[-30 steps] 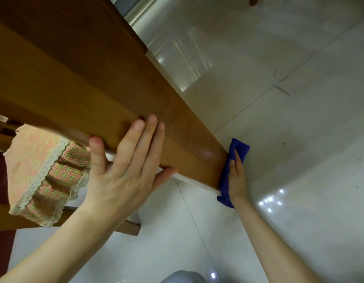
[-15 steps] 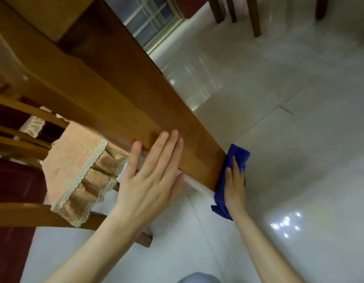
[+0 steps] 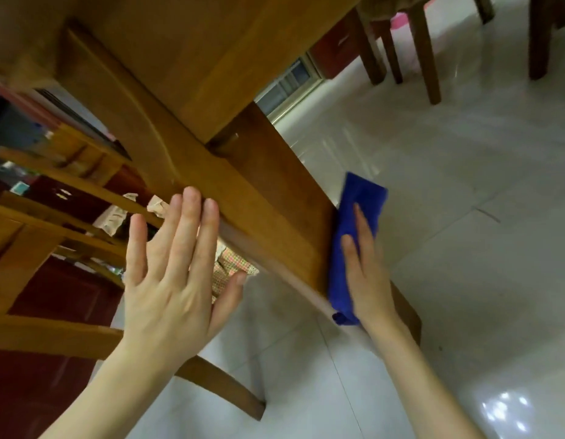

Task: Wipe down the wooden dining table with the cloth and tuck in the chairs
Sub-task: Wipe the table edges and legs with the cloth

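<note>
The blue cloth [image 3: 357, 245] is pressed flat against the outer face of the wooden table leg [image 3: 275, 223] by the right hand [image 3: 366, 274], fingers extended and laid over the fabric rather than curled around it; the cloth's lower end is bunched just below the palm. To the left of that grip, the left hand [image 3: 170, 280] is held open with fingers spread, its fingertips [image 3: 192, 198] touching the leg's near face, nothing grasped. Beyond the left hand, a wooden chair [image 3: 46, 236] with a checked seat cover [image 3: 233, 264] is seen, above the glossy tiled floor [image 3: 465, 280]
</note>
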